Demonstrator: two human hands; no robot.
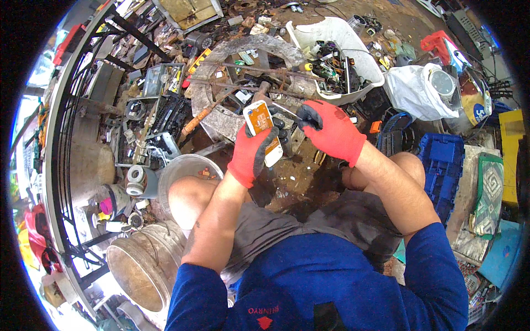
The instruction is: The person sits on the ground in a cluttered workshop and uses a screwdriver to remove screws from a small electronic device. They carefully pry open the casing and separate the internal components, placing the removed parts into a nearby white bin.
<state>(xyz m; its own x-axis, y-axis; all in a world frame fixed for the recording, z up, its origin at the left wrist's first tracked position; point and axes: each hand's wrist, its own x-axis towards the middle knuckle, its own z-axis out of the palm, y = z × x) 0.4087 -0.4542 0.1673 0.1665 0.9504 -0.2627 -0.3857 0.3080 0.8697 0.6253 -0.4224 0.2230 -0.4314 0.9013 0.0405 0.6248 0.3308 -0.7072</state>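
My left hand (251, 153), in a red glove with a dark palm, is closed around a long white device (258, 118). An orange panel with pale markings covers its upper face, and its lower end shows below my fingers. My right hand (334, 129), gloved the same way, is closed on a thin metal-shafted tool (284, 110). The fist hides the tool's handle. Its shaft points left toward the upper part of the device; whether the tip touches cannot be told. Just beyond the device lies a hammer head (264, 88).
A worn round metal ring (212, 63) lies ahead, with a wooden-handled tool (199, 118) across its left side. A white tub (364, 63) of dark parts stands beyond my right hand. Left are a clear bucket (171, 171) and a dirty pail (135, 270); right, a blue crate (441, 171).
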